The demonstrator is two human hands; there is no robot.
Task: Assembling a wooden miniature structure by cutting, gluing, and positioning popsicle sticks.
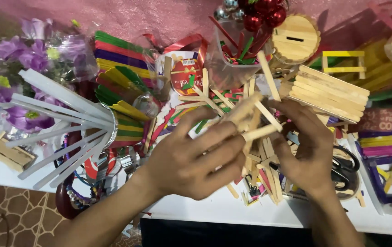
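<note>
head view, looking down on a cluttered table [214, 208].

stick assembly [251, 120] of plain wooden craft sticks held above the table between both hands, roughly at frame centre. left hand [196, 160] below and left of it, fingers [214, 137] curled and clamped on its lower left part. right hand [308, 146] to its right, fingers [292, 112] pinched on the sticks' right ends. both hands touching it; left covers more of it.

long axis of the main bundle runs lower right to upper left, tilted; one single stick [268, 75] juts up and left from the top, another lies across near the thumbs. joints partly hidden by fingers, exact shape not clear.

look: pale unpainted wood, flat sticks with rounded ends, several stacked side by side.

around: loose stick pile [264, 178] directly beneath, stick panel [328, 93] just right and behind, coloured sticks [118, 59] upper left, white rods [63, 123] fanned at left, scissors [344, 171] by the right wrist, red baubles [262, 13] at top.
</note>
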